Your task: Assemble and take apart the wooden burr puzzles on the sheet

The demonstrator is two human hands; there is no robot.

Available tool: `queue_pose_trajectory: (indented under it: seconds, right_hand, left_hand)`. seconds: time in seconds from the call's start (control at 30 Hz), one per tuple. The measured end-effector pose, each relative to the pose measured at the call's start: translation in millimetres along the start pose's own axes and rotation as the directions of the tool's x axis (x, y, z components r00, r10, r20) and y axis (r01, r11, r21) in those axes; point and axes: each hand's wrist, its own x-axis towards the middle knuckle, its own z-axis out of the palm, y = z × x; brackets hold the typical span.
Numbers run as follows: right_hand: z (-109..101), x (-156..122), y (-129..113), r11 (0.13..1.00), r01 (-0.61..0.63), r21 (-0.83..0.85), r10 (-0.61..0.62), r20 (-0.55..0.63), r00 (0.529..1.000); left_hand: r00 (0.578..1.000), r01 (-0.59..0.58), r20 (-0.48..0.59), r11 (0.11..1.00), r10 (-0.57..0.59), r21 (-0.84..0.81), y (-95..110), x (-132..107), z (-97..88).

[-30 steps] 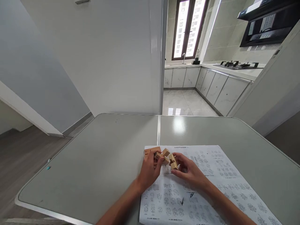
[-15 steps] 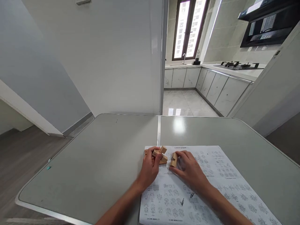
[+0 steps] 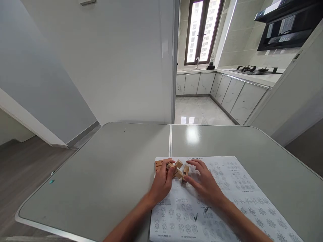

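Observation:
My left hand [image 3: 161, 181] is closed around interlocked pale wooden puzzle pieces [image 3: 178, 164], whose squared ends stick out to the right of its thumb and fingers. Under and behind this hand lies an orange-brown wooden piece with slots [image 3: 158, 163], partly covered by the fingers. Just to the right, a notched wooden puzzle block [image 3: 186, 169] stands between the thumb and fingertips of my right hand [image 3: 203, 181]. The thumb is at the block's lower end and the index finger by its top. The two groups of wood are very close together; whether they touch is unclear.
A large printed sheet [image 3: 186, 208] with puzzle diagrams lies under both hands on the grey-green table [image 3: 101, 174]. A metal seam [image 3: 170, 141] runs across the tabletop. A small teal bit [image 3: 51, 181] sits near the left edge. Beyond is a kitchen with a stove [image 3: 254, 70].
The pieces in my left hand have turned and shifted slightly right, showing more of the slotted wood behind. The right-hand block has tilted, and the right fingers have loosened and changed position around it.

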Motion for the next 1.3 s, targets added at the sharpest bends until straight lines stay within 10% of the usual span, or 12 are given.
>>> queue_pose_trajectory:
  seconds: [0.4,1.3]
  right_hand:
    - [-3.9,-0.7,-11.9,0.979,0.158,0.128,-0.158,-0.01,0.987]
    - [4.4,-6.8,-29.0,0.722,0.635,-0.276,-0.672,-0.06,0.738]
  left_hand:
    - [0.978,-0.15,0.16,0.984,0.135,0.091,6.7,-2.5,-0.5]
    - [0.975,0.12,-0.187,0.993,-0.117,0.005,2.7,4.8,1.0]
